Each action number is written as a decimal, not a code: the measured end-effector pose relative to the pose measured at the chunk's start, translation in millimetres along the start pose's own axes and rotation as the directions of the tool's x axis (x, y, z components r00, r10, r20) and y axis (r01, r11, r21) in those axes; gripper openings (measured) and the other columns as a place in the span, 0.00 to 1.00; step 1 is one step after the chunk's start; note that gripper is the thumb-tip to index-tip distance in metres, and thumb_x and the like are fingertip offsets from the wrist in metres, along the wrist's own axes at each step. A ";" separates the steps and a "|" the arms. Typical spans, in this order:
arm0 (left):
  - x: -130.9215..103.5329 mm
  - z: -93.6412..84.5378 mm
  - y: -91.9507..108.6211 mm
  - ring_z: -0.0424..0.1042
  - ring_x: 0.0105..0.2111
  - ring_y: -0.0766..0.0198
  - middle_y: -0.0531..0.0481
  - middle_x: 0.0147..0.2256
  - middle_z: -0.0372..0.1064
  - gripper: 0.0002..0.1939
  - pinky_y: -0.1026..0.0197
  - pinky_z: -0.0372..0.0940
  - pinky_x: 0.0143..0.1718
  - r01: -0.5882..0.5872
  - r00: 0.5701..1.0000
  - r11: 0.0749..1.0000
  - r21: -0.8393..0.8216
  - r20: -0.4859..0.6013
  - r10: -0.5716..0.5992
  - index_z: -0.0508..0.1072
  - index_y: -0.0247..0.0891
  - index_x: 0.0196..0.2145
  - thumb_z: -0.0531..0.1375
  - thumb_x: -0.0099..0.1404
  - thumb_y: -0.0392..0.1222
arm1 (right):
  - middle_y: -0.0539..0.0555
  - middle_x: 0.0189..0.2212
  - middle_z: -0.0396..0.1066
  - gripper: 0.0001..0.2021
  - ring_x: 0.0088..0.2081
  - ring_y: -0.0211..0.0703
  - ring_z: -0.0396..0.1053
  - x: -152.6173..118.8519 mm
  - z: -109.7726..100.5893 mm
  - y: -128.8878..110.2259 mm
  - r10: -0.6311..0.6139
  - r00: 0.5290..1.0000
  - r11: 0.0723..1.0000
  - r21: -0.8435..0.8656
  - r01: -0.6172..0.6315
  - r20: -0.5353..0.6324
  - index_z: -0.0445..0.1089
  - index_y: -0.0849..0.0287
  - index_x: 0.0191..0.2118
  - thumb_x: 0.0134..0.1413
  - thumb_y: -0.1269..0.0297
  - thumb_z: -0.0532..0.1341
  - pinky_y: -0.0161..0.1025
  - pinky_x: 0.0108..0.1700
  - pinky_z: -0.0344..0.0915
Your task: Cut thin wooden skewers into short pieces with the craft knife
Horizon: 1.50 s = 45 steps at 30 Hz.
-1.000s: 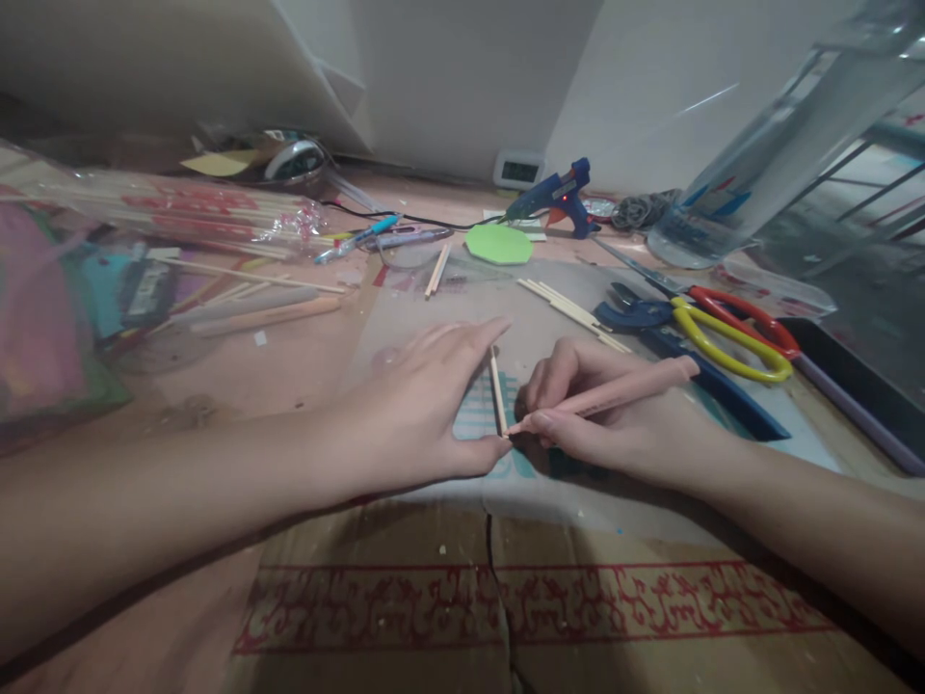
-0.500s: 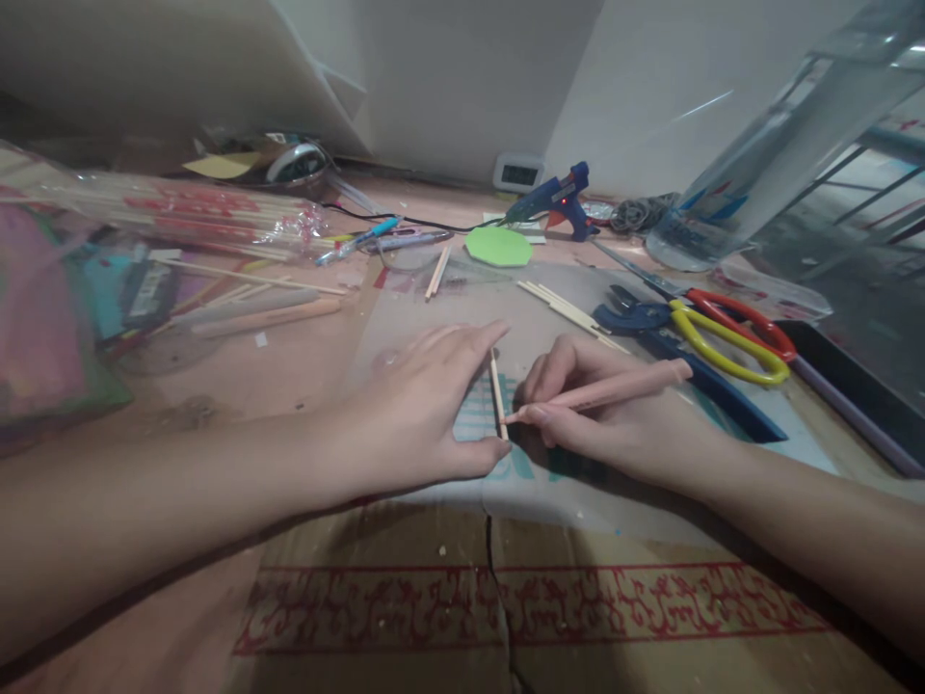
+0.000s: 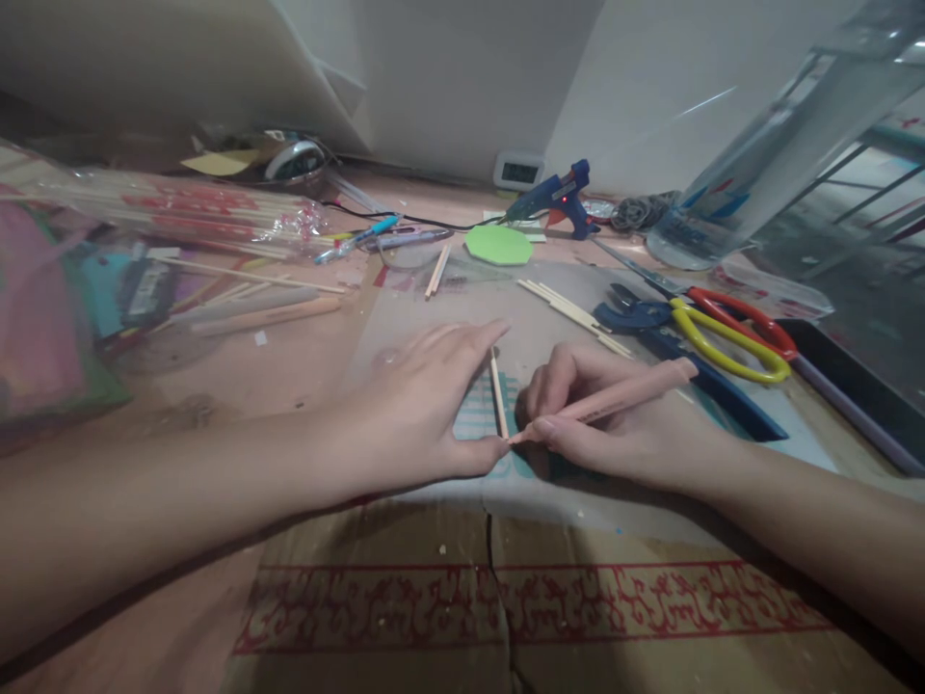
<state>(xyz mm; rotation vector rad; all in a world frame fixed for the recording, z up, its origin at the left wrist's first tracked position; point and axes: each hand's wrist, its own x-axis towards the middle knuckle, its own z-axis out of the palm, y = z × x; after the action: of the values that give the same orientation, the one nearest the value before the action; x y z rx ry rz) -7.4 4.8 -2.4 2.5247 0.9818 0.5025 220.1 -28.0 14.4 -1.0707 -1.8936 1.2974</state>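
Observation:
Between the thumb and forefinger of my left hand point(image 3: 434, 400) a short wooden stick point(image 3: 498, 390) is held by its two ends, over a pale sheet point(image 3: 390, 333) with teal print. My right hand point(image 3: 599, 410) grips a salmon-coloured marker pen point(image 3: 625, 393) like a writing tool. The pen's tip points left, at the near end of the stick, close by my left thumb tip. Whether the tip touches the wood I cannot tell.
Blue-handled pliers point(image 3: 712, 390) and red-and-yellow scissors point(image 3: 729, 352) lie to the right, beside cut sticks point(image 3: 568, 308). Behind are a green paper polygon point(image 3: 498, 245), a blue glue gun point(image 3: 553, 200) and a tall clear water container point(image 3: 729, 207). Bagged skewers point(image 3: 195, 212) lie at left.
My right hand has brought the pen tip down along the stick toward its near end, by my left thumb. My left hand and the stick stay put.

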 end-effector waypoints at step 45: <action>-0.8 -0.4 -1.1 0.63 0.63 0.40 0.35 0.64 0.61 0.47 0.37 0.62 0.60 0.007 1.000 1.000 -0.009 0.021 -0.007 0.51 0.35 0.70 0.65 0.60 0.53 | 0.49 0.25 0.73 0.09 0.28 0.39 0.71 3.4 0.0 3.6 -0.041 0.997 0.999 0.008 0.041 -0.064 0.63 0.55 0.33 0.63 0.65 0.65 0.37 0.30 0.66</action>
<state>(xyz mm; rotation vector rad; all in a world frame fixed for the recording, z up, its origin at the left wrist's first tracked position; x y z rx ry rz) -8.7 5.0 -2.7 2.5128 0.9778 0.4765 219.5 -24.4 11.2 -1.0510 -1.8511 1.2333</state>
